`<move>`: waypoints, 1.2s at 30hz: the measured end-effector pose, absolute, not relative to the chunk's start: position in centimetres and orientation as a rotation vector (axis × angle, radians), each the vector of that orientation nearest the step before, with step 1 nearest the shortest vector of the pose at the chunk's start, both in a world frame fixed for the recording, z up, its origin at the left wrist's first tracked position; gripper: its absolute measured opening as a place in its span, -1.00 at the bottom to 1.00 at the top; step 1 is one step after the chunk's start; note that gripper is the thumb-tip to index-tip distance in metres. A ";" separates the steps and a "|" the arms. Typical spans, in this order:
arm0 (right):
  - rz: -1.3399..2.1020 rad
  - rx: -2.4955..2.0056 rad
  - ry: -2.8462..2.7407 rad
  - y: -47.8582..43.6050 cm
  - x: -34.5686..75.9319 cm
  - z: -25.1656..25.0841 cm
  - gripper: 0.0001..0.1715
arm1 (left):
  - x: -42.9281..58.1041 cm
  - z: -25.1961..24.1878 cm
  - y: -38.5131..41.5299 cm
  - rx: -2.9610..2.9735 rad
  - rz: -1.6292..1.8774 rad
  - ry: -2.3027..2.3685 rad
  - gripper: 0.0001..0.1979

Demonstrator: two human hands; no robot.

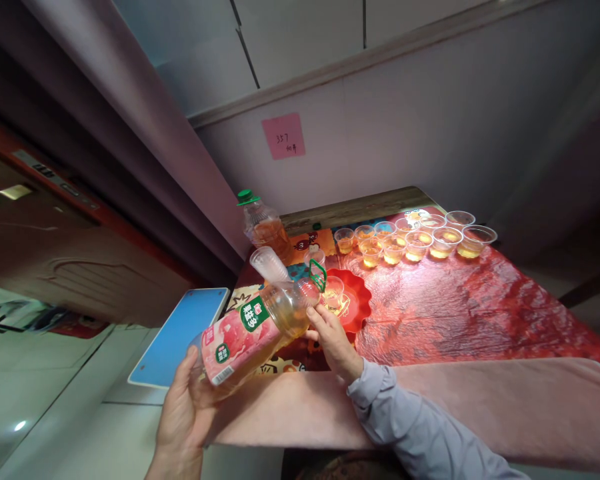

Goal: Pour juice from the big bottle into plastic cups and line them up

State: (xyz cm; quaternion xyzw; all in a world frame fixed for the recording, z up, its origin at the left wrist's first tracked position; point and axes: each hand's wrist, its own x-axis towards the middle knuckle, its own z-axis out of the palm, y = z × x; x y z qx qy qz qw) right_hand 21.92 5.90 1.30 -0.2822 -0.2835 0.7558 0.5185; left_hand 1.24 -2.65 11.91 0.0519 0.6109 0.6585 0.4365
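A large clear juice bottle [245,337] with a pink label is tilted, its neck pointing right over a red scalloped dish [364,303]. My left hand [185,403] grips the bottle's base. Fingers of my right hand [334,343] close on the neck from below, beside its green carrying loop [317,275]. In the dish stands a clear plastic cup [335,288] with pale liquid at its bottom; the bottle's mouth is close to it. Whether liquid is flowing I cannot tell. Just behind the bottle leans a stack of clear cups [270,265].
Several cups of yellow juice [419,248] stand in two rows at the back of the red-covered table [430,313]. A second bottle [267,233] with a green cap stands at the back left. A pink cloth [480,393] covers the front edge; a blue-topped stool [180,333] is left.
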 end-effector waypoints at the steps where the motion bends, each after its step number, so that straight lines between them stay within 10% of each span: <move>1: 1.812 -0.675 -0.679 5.9 21.9 1.3 -0.21 | 1.1 11.8 -2.7 0.133 1.636 1.517 -0.70; 36: 1.798 -0.687 -0.670 6.1 22.1 1.0 -0.24 | -0.1 10.3 -2.1 0.200 1.663 1.471 -0.44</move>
